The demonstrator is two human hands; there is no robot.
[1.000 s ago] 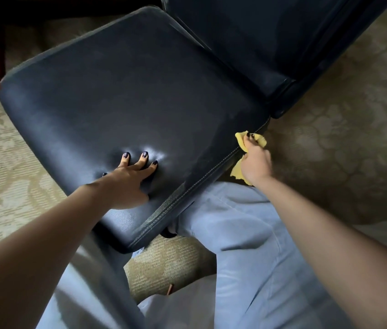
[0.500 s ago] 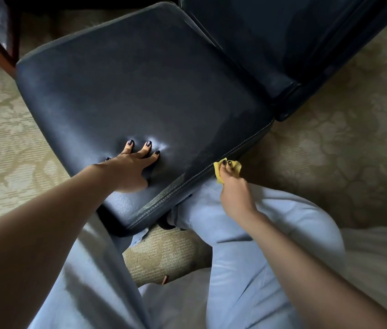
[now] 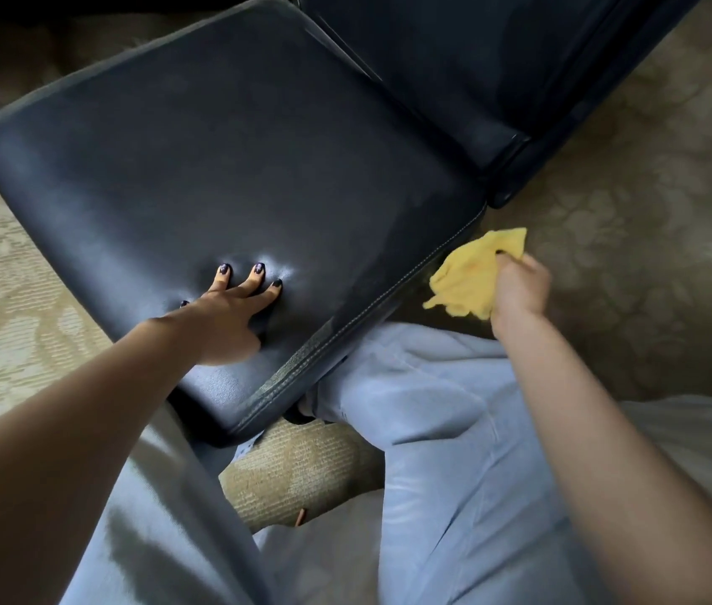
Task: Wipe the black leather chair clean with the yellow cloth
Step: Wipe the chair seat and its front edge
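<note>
Position of items: the black leather chair point(image 3: 236, 159) filled the upper left and centre of the frame, its backrest point(image 3: 454, 50) running off the top right. The left hand point(image 3: 232, 316) lay flat on the seat near its lower edge, fingers spread and straight, pressing hard enough to dimple the leather. The right hand point(image 3: 517, 290), at centre right, was closed around the yellow cloth point(image 3: 472, 277), which was bunched and hanging. The cloth was off the chair, just beside the stitched side edge point(image 3: 389, 294) and above the patterned carpet point(image 3: 629, 189).

Risks noted, as judgement:
- The loose lower folds of the cloth hung toward the carpet. A dip of the wrist could pick up lint and carry it back onto the leather.
- Only part of the cloth was gripped, so a brisk stroke along the seam could pull it free.
- The pressing fingertips and long nails could leave prints or a scratch on the seat, and the patch beneath that palm would be missed unless the hand were moved.
- A dull grey haze showed across the seat, and the stitched seam looked likely to hold dust against a light pass.

Markings: no brand, label or legible writing was visible on the chair, the cloth or the carpet.
</note>
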